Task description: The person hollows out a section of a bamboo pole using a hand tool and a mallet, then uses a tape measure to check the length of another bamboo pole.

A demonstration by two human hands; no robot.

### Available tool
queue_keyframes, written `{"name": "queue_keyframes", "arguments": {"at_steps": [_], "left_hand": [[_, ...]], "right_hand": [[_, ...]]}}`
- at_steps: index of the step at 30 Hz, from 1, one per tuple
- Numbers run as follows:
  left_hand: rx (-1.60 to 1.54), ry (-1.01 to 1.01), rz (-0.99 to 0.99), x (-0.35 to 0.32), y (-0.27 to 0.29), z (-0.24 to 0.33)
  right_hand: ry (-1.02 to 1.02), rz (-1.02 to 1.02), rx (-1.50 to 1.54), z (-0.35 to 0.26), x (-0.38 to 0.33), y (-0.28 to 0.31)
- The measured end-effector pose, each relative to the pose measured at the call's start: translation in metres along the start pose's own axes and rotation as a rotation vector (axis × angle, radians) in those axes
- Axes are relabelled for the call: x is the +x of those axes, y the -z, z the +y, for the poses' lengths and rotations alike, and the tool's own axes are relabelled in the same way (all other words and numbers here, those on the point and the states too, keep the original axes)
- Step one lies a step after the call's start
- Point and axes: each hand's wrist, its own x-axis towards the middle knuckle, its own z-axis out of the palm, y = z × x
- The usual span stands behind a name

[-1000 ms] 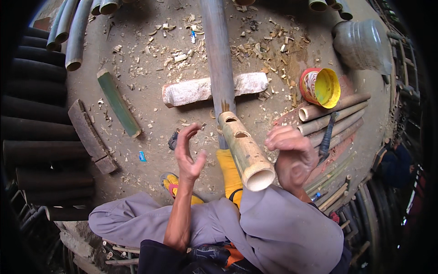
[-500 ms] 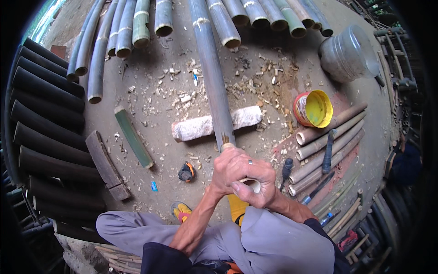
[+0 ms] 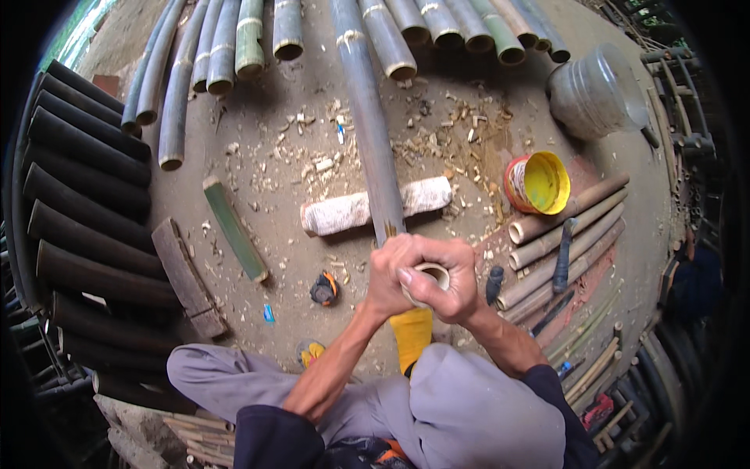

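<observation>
A long grey-blue bamboo pole [image 3: 367,117] runs from the far edge toward me, resting across a pale, whitish block [image 3: 336,213]. At its near end both my hands are closed together around a pale hollow bamboo tube [image 3: 439,273], whose round open end shows between the thumbs. My left hand [image 3: 391,273] wraps its left side, and my right hand [image 3: 461,273] grips the right side. Just beyond the fingers, the pole has a brown notch-like mark. How the tube meets the pole is hidden by my hands.
Bamboo poles [image 3: 387,47] lie along the far side. Dark curved pieces [image 3: 94,211] line the left. To the right are a yellow-lined bucket [image 3: 543,187], a clear plastic container [image 3: 594,94], bamboo lengths [image 3: 562,270] and dark-handled tools [image 3: 562,258]. Shavings [image 3: 437,144] litter the floor.
Both hands, still clasped on the tube, sit slightly farther from me and a little to the right. The whole view has shifted slightly; the pole still rests on the block.
</observation>
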Motion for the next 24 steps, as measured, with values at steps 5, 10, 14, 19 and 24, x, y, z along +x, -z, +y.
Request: {"name": "queue_keyframes", "arguments": {"at_steps": [5, 10, 14, 19, 24], "left_hand": [[-0.048, -0.154, 0.086, -0.014, -0.01, 0.013], [-0.075, 0.099, 0.003, -0.007, 0.0, 0.015], [-0.066, -0.079, 0.024, -0.013, -0.008, 0.012], [-0.057, 0.006, -0.026, -0.009, 0.001, 0.019], [0.014, -0.054, -0.004, 0.0, 0.0, 0.021]], "right_hand": [[0.276, -0.091, -0.119, -0.001, -0.028, -0.001], [0.014, -0.004, -0.038, -0.016, -0.007, -0.006], [0.169, -0.04, -0.076, -0.006, -0.026, 0.002], [0.056, -0.003, -0.03, -0.018, -0.018, -0.006], [0.047, -0.007, -0.035, -0.015, -0.015, -0.002]]}}
